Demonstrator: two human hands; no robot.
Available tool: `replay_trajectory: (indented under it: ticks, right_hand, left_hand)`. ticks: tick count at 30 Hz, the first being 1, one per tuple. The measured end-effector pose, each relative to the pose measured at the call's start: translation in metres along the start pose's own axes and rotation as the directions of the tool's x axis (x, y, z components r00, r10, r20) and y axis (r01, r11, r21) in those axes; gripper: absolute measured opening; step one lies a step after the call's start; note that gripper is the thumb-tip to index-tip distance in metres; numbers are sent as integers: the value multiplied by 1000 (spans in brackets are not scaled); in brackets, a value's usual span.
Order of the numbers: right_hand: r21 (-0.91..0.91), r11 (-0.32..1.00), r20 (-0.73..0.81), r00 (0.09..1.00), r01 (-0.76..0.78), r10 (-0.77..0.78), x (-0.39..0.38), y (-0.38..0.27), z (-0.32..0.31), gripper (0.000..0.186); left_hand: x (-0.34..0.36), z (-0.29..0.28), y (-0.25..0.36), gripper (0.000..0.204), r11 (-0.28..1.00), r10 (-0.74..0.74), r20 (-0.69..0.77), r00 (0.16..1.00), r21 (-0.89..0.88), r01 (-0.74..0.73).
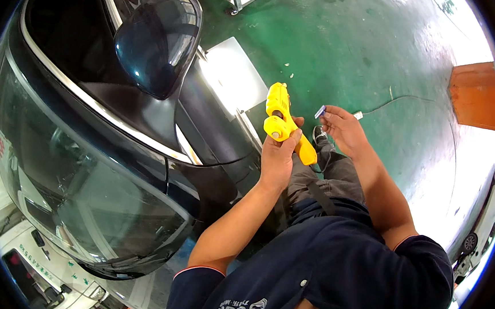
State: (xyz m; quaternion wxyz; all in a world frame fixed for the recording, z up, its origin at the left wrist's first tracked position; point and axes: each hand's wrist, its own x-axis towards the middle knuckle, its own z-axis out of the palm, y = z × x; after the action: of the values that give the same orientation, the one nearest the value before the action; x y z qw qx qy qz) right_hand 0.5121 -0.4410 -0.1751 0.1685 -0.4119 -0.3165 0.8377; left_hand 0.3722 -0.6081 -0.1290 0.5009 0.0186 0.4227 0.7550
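My left hand (pixel 277 161) is closed around a yellow glue gun (pixel 277 101), with the thumb along its side. The gun's handle slants down toward my legs, and its other end points away from me. A dark cord shows near the handle's end. To its right, my right hand (pixel 346 131) pinches a small blue-purple tab (pixel 320 112) between thumb and fingertips. The tab is held apart from the gun. Beside my left arm stands a dark car with its side mirror (pixel 158 42) and door (pixel 210 109).
A bright white panel light (pixel 249 91) stands beside the car door. A cable with a white plug (pixel 358 114) runs over the green floor (pixel 347 35). At the right is an orange box-like object (pixel 475 96); a white vehicle (pixel 27 265) stands at lower left.
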Motion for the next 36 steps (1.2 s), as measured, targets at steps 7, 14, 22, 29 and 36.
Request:
replay_trajectory:
  ticks: [7, 14, 22, 29, 36]
  right_hand:
    - [31, 999, 100, 994, 37, -39, 34, 6, 11, 23]
    - [115, 992, 104, 992, 52, -64, 62, 26, 16, 24]
    - [115, 993, 96, 995, -1, -10, 65, 38, 15, 23]
    - [128, 992, 132, 991, 5, -22, 58, 39, 15, 26]
    - [260, 965, 157, 986, 20, -63, 55, 33, 15, 22]
  left_hand:
    - [-1, 3, 11, 29, 985, -53, -22, 998, -168, 49]
    - [1, 5, 6, 26, 985, -125, -72, 989, -126, 116]
    - [-2, 2, -6, 21, 989, -120, -212, 970, -111, 99]
    - [-9, 11, -2, 18, 994, -108, -205, 973, -6, 109]
    - [-16, 18, 0, 13, 991, -101, -221, 970, 61, 117]
